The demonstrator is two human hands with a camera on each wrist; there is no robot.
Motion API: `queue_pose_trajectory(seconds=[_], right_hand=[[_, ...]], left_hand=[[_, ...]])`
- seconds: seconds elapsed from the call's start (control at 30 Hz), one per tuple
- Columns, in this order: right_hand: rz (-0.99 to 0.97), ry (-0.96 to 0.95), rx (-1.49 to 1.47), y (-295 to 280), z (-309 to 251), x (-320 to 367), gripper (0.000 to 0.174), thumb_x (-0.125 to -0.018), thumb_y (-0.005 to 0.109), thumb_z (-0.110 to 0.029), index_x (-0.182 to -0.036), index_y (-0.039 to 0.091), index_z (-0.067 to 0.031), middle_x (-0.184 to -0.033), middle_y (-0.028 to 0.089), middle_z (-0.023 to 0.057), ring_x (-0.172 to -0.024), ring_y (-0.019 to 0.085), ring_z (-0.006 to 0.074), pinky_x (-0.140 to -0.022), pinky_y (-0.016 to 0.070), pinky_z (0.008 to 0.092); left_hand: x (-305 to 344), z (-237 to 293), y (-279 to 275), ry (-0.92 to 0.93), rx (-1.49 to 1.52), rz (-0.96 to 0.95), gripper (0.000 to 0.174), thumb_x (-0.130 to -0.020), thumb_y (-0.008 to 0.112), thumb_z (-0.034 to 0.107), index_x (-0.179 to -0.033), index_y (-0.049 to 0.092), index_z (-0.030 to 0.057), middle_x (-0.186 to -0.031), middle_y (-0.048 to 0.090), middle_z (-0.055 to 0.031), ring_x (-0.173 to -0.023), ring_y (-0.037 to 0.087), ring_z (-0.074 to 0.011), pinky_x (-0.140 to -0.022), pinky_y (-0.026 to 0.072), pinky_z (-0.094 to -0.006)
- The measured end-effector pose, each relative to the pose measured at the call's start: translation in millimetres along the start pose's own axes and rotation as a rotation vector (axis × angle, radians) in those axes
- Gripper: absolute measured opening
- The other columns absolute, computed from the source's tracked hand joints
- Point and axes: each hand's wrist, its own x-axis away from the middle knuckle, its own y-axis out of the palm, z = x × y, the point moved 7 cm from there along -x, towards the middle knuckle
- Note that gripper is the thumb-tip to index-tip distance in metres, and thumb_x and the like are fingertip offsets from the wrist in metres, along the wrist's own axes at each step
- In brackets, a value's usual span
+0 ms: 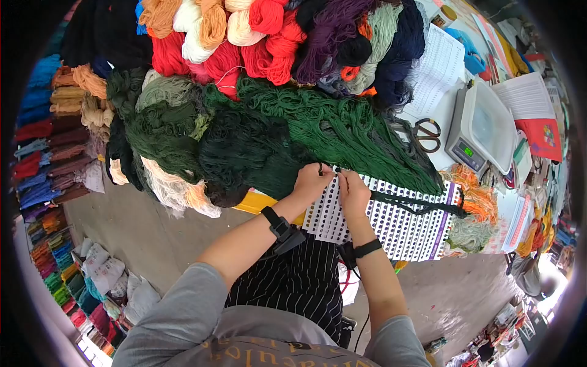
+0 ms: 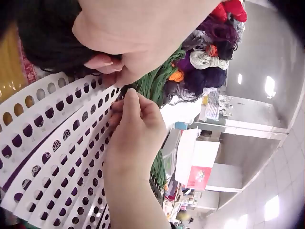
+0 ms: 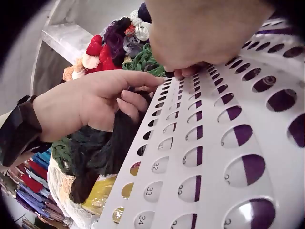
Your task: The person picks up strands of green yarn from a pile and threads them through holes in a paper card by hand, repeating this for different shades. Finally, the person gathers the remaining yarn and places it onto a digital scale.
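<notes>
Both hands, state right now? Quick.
Left hand: closed, fingers curled round dark yarn.
Right hand: closed, fingers pinching at the edge of the hole-punched cards, apparently on dark yarn; contact partly hidden.

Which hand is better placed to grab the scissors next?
Probably the right hand: the scissors lie on its side, nearer it than the left hand, though both are at the punched cards.

Digital scale (image 1: 483, 125) near printed sheet (image 1: 433, 70)

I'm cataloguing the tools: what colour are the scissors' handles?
Black scissor handles, seen best in the head view.
</notes>
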Motion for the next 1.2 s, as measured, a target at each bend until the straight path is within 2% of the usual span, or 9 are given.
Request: queue_pose_trajectory(seconds=[0.2, 0.4, 0.57, 0.67, 0.77, 0.87, 1.0, 1.17, 1.2], right_hand=[[-0.122, -0.064, 0.009, 1, -9, -4, 0.004, -0.083, 0.064, -0.010, -0.087, 0.065, -0.0087, -0.081, 0.065, 0.0114, -0.070, 0.064, 0.0297, -0.060, 0.0507, 0.0344], [-0.431, 0.446, -0.153, 15, 28, -10, 0.028, -0.083, 0.061, -0.032, -0.101, 0.068, -0.0119, -0.080, 0.069, 0.0099, -0.072, 0.066, 0.0264, -0.065, 0.0494, 0.0348], [-0.480, 0.412, -0.108, 11, 17, -14, 0.030, -0.085, 0.060, -0.030, -0.110, 0.058, -0.0148, -0.075, 0.067, 0.0087, -0.070, 0.066, 0.0285, -0.065, 0.0481, 0.0386], [-0.464, 0.366, 0.033, 15, 16, -11, 0.031, -0.085, 0.060, -0.029, -0.113, 0.051, -0.0168, -0.074, 0.066, 0.0079, -0.069, 0.065, 0.0305, -0.064, 0.0471, 0.0418], [-0.405, 0.302, 0.058, 15, 16, -8, 0.030, -0.086, 0.061, -0.027, -0.111, 0.049, -0.0176, -0.075, 0.065, 0.0061, -0.068, 0.065, 0.0313, -0.061, 0.0468, 0.0428], [-0.378, 0.274, 0.075, 15, 11, -10, 0.028, -0.086, 0.061, -0.026, -0.110, 0.050, -0.0167, -0.075, 0.066, 0.0060, -0.065, 0.064, 0.0307, -0.057, 0.0468, 0.0415], [-0.355, 0.243, 0.116, 11, 8, -10, 0.028, -0.086, 0.061, -0.027, -0.110, 0.050, -0.0162, -0.074, 0.064, 0.0060, -0.062, 0.063, 0.0295, -0.055, 0.0463, 0.0414], [-0.340, 0.250, 0.136, 19, 9, -8, 0.027, -0.087, 0.061, -0.030, -0.108, 0.051, -0.0149, -0.071, 0.063, 0.0076, -0.061, 0.063, 0.0293, -0.054, 0.0458, 0.0409], [-0.311, 0.225, 0.152, 19, 8, -8, 0.027, -0.087, 0.061, -0.029, -0.108, 0.051, -0.0140, -0.072, 0.063, 0.0082, -0.061, 0.063, 0.0294, -0.053, 0.0457, 0.0404]], left_hand=[[-6, 6, 1, -0.005, 0.053, -0.097, 0.019, -0.082, 0.059, 0.016, -0.088, 0.067, -0.0006, -0.072, 0.066, -0.0125, -0.064, 0.060, -0.0153, -0.062, 0.0470, -0.0299], [-15, 5, 6, -0.026, 0.140, -0.272, 0.019, -0.082, 0.058, 0.014, -0.089, 0.067, -0.0010, -0.069, 0.064, -0.0080, -0.058, 0.056, -0.0122, -0.055, 0.0436, -0.0281], [-18, 4, 8, -0.036, 0.029, -0.293, 0.018, -0.083, 0.058, 0.013, -0.089, 0.067, -0.0002, -0.069, 0.064, -0.0051, -0.051, 0.053, -0.0094, -0.048, 0.0412, -0.0267], [-17, 16, -14, 0.259, -0.401, -0.018, 0.016, -0.081, 0.060, 0.014, -0.087, 0.068, 0.0015, -0.068, 0.064, -0.0054, -0.052, 0.054, -0.0092, -0.047, 0.0415, -0.0267], [-21, 10, -35, 0.264, -0.246, 0.089, 0.018, -0.084, 0.060, 0.015, -0.090, 0.067, 0.0004, -0.073, 0.066, -0.0067, -0.054, 0.052, -0.0080, -0.047, 0.0400, -0.0246], [-26, -20, -17, -0.158, 0.326, -0.207, 0.024, -0.090, 0.056, 0.016, -0.099, 0.062, -0.0046, -0.084, 0.067, -0.0093, -0.051, 0.043, -0.0053, -0.046, 0.0339, -0.0203], [-28, -16, -13, -0.177, 0.232, -0.209, 0.023, -0.090, 0.056, 0.017, -0.095, 0.064, -0.0043, -0.081, 0.067, -0.0080, -0.054, 0.049, -0.0074, -0.049, 0.0381, -0.0227], [-25, -1, -19, 0.114, 0.082, -0.105, 0.028, -0.092, 0.057, 0.021, -0.082, 0.066, -0.0041, -0.076, 0.067, -0.0067, -0.065, 0.059, -0.0145, -0.059, 0.0454, -0.0293], [-27, -8, -16, 0.068, 0.162, -0.195, 0.027, -0.093, 0.058, 0.024, -0.093, 0.065, -0.0023, -0.075, 0.064, -0.0043, -0.061, 0.053, -0.0108, -0.055, 0.0424, -0.0268]])
